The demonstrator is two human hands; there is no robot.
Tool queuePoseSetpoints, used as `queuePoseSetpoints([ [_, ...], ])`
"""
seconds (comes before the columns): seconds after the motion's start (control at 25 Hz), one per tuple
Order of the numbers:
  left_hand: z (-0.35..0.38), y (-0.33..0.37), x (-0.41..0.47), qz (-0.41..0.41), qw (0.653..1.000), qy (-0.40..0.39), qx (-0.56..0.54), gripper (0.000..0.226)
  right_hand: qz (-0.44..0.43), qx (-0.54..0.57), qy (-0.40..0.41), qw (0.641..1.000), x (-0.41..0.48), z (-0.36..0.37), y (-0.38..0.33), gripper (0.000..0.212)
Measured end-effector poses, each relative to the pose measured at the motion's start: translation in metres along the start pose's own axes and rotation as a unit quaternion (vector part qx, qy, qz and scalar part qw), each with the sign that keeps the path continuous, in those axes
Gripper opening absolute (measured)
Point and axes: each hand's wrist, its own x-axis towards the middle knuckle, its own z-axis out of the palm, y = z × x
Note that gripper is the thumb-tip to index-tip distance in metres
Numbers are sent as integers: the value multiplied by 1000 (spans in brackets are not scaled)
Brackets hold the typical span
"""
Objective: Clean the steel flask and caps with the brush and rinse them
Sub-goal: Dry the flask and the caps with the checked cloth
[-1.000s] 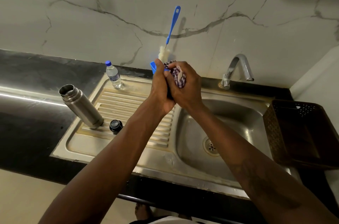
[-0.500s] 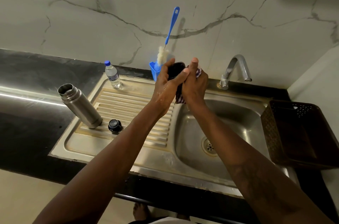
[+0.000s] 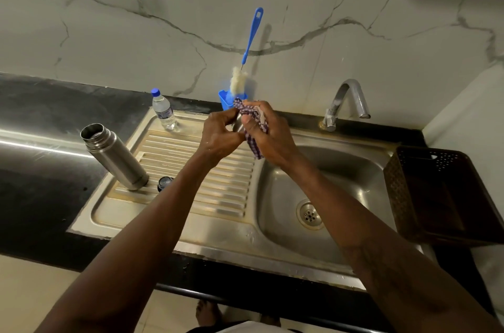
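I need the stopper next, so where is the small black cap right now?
In the head view, the small black cap sits on the ribbed steel drainboard, left of the basin, just right of the upright steel flask's base.

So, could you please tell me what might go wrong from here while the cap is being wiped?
1. Both hands hold the cap and cloth near the basin edge; wet-looking fingers could let the cap drop in.
2. The open flask stands on the ribbed drainboard beside the left forearm; a nudge might tip it.
3. The small black cap by the flask could get knocked away.
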Motion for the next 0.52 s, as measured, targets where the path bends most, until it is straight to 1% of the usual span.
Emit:
queuePoseSetpoints([
  [0.04,-3,-2,0,1,997,-47,-57,19,-23,-12,-12,1000,-1,-1,3,33],
  [0.08,-7,-2,-1,-20,987,-81,-134,21,-31,-1,-15,999,-2,-2,4,34],
  [0.12,-8,0,-3,-50,974,-93,-200,27,-28,16,-15,999,-3,-2,6,34],
  [0.16,-7,1,-2,-75,967,-78,-232,33,-23,23,-16,999,-4,-1,9,33],
  [0.2,-4,0,1,-87,968,-46,-230,37,-23,1,-17,1000,-5,2,13,33],
  [0.24,0,0,4,-94,977,7,-193,39,-35,-43,-28,998,-6,6,16,36],
  [0.28,3,0,7,-111,978,64,-165,42,-59,-92,-53,993,-7,9,18,42],
  [0.32,4,0,8,-147,970,101,-163,44,-84,-126,-87,985,-7,8,17,49],
  [0.36,5,3,9,-197,957,108,-182,46,-99,-142,-123,977,-4,6,14,50],
  [0.4,4,5,6,-243,948,87,-185,46,-98,-145,-161,971,-2,1,11,45],
  [0.44,4,4,2,-264,948,63,-169,48,-80,-145,-201,966,1,-6,5,38],
  [0.48,4,0,-3,-250,956,50,-143,48,-46,-149,-239,958,6,-11,1,31],
  [0.52,5,-4,-6,-200,971,44,-123,45,-5,-139,-270,953,10,-16,-2,26],
])
